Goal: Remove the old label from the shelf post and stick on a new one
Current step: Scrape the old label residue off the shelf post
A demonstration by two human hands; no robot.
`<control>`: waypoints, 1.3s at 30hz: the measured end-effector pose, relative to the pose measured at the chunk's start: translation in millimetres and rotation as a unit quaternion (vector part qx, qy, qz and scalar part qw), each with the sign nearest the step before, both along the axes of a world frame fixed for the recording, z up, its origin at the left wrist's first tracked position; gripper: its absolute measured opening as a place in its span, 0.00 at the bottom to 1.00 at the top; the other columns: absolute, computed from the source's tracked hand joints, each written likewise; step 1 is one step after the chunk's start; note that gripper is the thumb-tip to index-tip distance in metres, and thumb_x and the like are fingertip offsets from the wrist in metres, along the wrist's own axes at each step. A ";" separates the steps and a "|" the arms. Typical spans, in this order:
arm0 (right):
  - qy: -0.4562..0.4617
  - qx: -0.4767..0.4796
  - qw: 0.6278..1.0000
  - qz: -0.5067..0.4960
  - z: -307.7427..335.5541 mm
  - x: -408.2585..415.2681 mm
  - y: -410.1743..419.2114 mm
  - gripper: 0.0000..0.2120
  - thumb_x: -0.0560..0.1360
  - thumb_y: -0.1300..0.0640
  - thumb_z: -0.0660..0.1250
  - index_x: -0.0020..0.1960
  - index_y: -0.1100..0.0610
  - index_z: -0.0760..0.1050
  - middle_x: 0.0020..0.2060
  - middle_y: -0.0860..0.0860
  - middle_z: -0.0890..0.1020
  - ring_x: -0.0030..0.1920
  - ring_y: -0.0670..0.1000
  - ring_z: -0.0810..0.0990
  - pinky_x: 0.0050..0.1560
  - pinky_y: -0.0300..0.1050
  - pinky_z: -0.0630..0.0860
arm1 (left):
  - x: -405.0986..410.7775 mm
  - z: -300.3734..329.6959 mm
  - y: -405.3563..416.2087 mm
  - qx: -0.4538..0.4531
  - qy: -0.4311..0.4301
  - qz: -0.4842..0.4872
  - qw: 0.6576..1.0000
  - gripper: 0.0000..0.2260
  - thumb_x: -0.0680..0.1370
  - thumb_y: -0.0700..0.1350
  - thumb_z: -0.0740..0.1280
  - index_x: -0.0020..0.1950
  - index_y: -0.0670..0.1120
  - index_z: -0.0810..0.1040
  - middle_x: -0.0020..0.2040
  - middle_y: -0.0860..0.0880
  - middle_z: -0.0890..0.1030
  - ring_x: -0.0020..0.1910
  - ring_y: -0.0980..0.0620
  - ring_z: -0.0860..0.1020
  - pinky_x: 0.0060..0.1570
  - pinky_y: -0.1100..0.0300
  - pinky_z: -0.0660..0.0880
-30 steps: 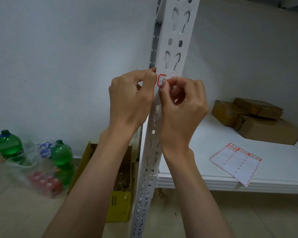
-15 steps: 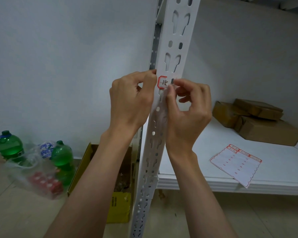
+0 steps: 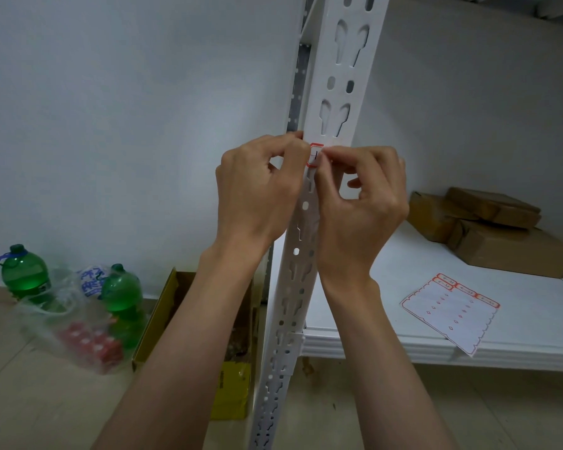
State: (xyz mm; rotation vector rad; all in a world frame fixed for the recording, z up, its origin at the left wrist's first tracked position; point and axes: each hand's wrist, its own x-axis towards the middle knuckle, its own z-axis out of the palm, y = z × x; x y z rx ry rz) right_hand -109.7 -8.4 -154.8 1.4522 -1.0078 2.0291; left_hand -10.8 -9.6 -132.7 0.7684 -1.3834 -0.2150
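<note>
Two bare hands are up at one white shelf post (image 3: 330, 102), which runs tall and nearly upright, leaning a touch to the right toward its top, slotted holes all along it. One small red-bordered label (image 3: 315, 154) sits on the post's front face just under a pair of keyhole slots; most of it is covered, so its long axis cannot be told. The left hand (image 3: 257, 196) has its fingers curled, thumb and forefinger tip pressed at the post's left edge beside the label. The right hand (image 3: 358, 203) pinches at the label's right part with thumb and forefinger, the other fingers curled loosely behind. On the white shelf (image 3: 387, 345) lies one label sheet (image 3: 449, 315), flat, angled, red tabs toward the wall, and three brown boxes (image 3: 501, 235) stacked behind it. On the floor stand two green bottles (image 3: 25, 274), one clear plastic bag (image 3: 69, 332) and one yellow carton (image 3: 231, 384).
</note>
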 end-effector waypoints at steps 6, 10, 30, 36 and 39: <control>-0.001 0.020 1.000 -0.018 4.3 3.6 0.1 0.05 0.75 0.58 0.73 0.46 0.60 0.83 0.43 0.53 0.82 0.44 0.52 0.79 0.42 0.35 0.74 | -0.1 -2.0 -4.1 0.008 -0.006 0.005 1.000 0.25 0.74 0.62 0.53 0.47 0.50 0.86 0.47 0.55 0.86 0.33 0.58 0.78 0.37 0.77 0.70; 0.009 0.031 0.999 -0.015 3.0 3.2 -1.3 0.04 0.75 0.59 0.73 0.46 0.60 0.82 0.43 0.54 0.80 0.46 0.51 0.77 0.43 0.30 0.70 | -0.7 -2.0 -4.3 0.010 -0.007 0.009 1.000 0.25 0.74 0.61 0.54 0.49 0.50 0.87 0.47 0.53 0.86 0.34 0.58 0.78 0.38 0.75 0.73; -0.070 0.030 0.995 0.064 -7.1 9.6 5.7 0.04 0.73 0.61 0.76 0.46 0.62 0.84 0.42 0.52 0.81 0.42 0.43 0.78 0.45 0.26 0.74 | -0.2 -1.2 -4.3 0.016 -0.006 0.009 1.000 0.27 0.73 0.63 0.53 0.52 0.50 0.87 0.53 0.54 0.86 0.37 0.56 0.80 0.42 0.64 0.79; -0.111 0.047 0.991 0.063 -5.3 18.9 7.8 0.04 0.75 0.61 0.74 0.44 0.62 0.82 0.41 0.53 0.81 0.40 0.40 0.76 0.43 0.26 0.73 | -0.4 -2.5 -4.9 0.011 -0.012 0.014 1.000 0.26 0.74 0.61 0.54 0.53 0.50 0.87 0.51 0.56 0.86 0.36 0.58 0.80 0.42 0.66 0.78; -0.131 0.052 0.988 0.065 -4.6 23.1 6.5 0.05 0.76 0.60 0.74 0.45 0.61 0.81 0.41 0.53 0.81 0.39 0.39 0.76 0.42 0.27 0.73 | -0.4 -2.9 -5.1 0.006 -0.013 0.015 1.000 0.25 0.75 0.61 0.54 0.54 0.51 0.86 0.49 0.56 0.86 0.36 0.59 0.80 0.40 0.69 0.76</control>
